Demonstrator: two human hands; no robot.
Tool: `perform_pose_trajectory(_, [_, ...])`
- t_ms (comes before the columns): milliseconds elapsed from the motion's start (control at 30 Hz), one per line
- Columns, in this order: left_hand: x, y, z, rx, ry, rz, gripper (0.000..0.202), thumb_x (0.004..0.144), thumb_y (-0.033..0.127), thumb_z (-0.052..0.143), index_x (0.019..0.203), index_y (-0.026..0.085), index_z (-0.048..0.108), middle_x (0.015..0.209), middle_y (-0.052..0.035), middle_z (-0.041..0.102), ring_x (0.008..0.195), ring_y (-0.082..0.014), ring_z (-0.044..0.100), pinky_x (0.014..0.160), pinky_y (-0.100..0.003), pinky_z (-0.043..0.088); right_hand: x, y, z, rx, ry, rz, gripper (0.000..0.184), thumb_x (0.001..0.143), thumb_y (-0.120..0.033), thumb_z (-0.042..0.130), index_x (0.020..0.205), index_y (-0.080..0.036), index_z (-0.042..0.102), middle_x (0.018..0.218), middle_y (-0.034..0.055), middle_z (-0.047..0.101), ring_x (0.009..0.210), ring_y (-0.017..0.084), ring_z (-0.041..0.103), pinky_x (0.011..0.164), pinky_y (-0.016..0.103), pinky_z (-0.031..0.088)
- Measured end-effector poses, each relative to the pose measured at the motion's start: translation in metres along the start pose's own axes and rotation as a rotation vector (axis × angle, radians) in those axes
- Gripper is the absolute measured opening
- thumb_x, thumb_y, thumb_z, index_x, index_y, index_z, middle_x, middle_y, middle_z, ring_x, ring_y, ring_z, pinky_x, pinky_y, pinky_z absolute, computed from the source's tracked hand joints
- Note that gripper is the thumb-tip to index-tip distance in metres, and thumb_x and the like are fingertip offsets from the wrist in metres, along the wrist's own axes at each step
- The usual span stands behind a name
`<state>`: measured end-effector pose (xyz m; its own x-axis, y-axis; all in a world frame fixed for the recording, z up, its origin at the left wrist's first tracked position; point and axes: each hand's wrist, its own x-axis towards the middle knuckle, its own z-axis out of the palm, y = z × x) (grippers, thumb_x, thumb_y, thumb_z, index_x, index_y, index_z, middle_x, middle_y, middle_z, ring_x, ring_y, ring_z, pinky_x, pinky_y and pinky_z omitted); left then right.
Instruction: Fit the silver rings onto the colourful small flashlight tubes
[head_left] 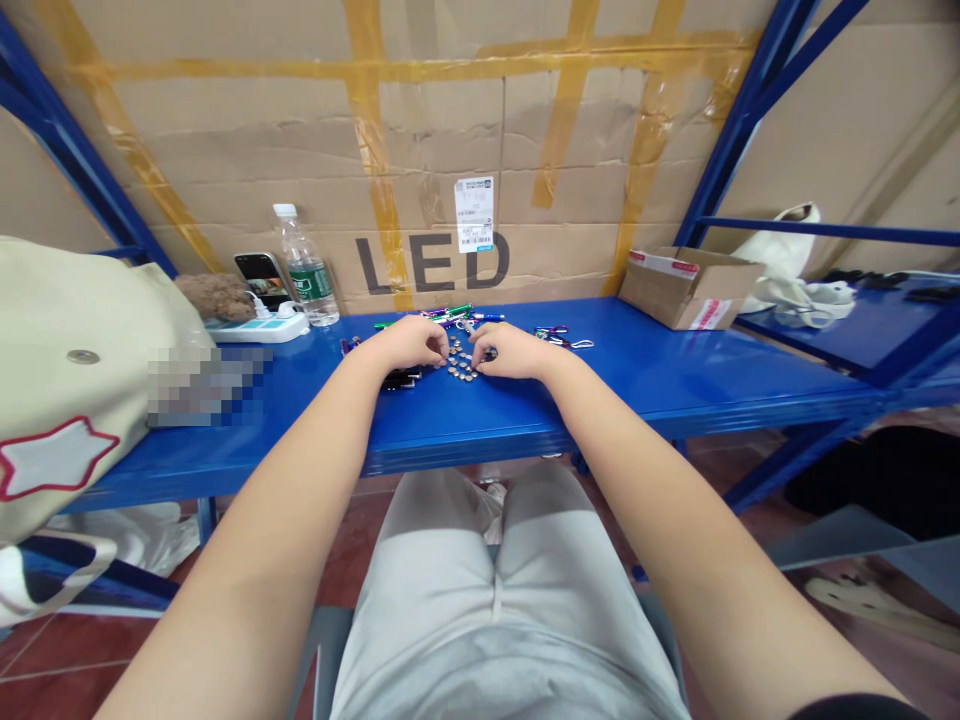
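Several small round silvery discs [462, 376], which look like button cells, lie spread on the blue tabletop between my hands. My left hand [415, 343] is at their left side, thumb and fingers pinched together. From the right, my right hand [511, 352] reaches down to the discs with curled fingers closed at the tips. What either pinch holds is too small to make out. Behind the hands is a pile of slim green, blue and purple metallic tubes [459, 314]. Black tubes [403, 380] lie beside my left wrist, and small clips with loops [562, 337] are right of my right hand.
A water bottle [307, 270], a phone [262, 278] and a white power strip [259, 328] stand at the back left. A cream bag [82, 350] fills the left end. An opened cardboard box [679, 290] sits at the back right, before a taped cardboard wall [427, 150].
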<state>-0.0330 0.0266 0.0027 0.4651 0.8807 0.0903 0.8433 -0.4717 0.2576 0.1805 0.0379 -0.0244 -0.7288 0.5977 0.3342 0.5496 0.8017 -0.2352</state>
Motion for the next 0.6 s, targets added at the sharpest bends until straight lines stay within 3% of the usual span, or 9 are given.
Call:
perform_pose_trajectory(300, [-0.001,0.009,0.000,0.072,0.052,0.013,0.013,0.065,0.014,0.063,0.073,0.019,0.073,0.073,0.0023,0.070,0.068,-0.0133,0.060,0.068,-0.023,0.045,0.001,-0.004,0.002,0.049,0.021,-0.028,0.011,0.076,-0.015,0.066,0.083,-0.017,0.075,0.100,0.0074,0.069,0.095,0.019,0.062,0.091,0.031,0.047])
perform_pose_trajectory(600, [-0.002,0.013,-0.001,0.063,0.024,0.011,0.011,0.066,0.018,0.067,0.075,0.019,0.073,0.075,0.0024,0.072,0.072,-0.0133,0.062,0.068,-0.022,0.045,0.005,0.005,0.008,-0.039,0.081,0.076,0.006,0.074,-0.014,0.070,0.073,-0.019,0.072,0.097,0.0045,0.068,0.099,0.019,0.060,0.093,0.031,0.044])
